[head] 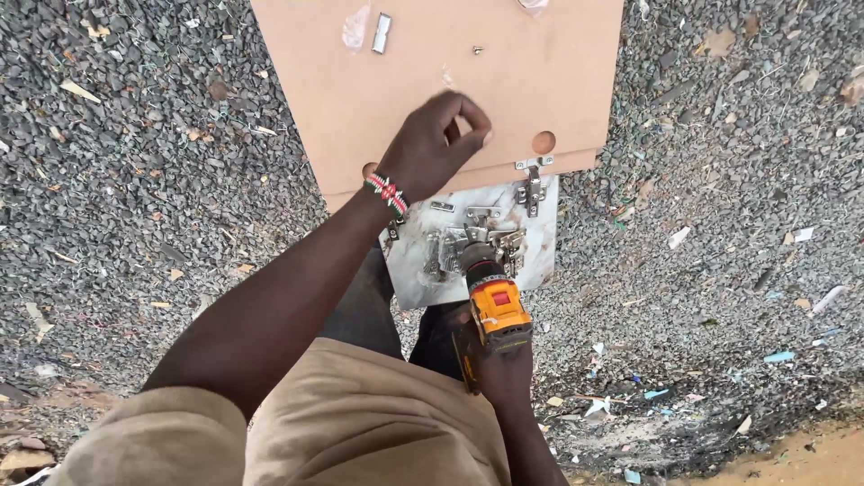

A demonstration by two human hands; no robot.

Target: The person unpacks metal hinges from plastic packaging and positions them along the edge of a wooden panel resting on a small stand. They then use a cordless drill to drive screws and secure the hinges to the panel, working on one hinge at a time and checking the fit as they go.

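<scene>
Gravel point(135, 180), grey, littered with scraps, underlies everything. Left hand point(438, 144): beaded wristband point(387, 193); fingertips pinched together above the brown board point(432, 72), whatever they hold too small to tell. Board: flat, two round hinge holes near its lower edge, one loose screw point(478, 50) and a metal plate point(382, 33) near the top. Marbled panel point(540, 247), tucked under that edge, carries scattered hinges point(533, 189). Right hand point(504, 369): clamped on the yellow drill point(493, 310), bit resting among the hinges. Step, by judgement: hinge fitting, fastener being placed; next calls for seating it squarely before driving.
</scene>
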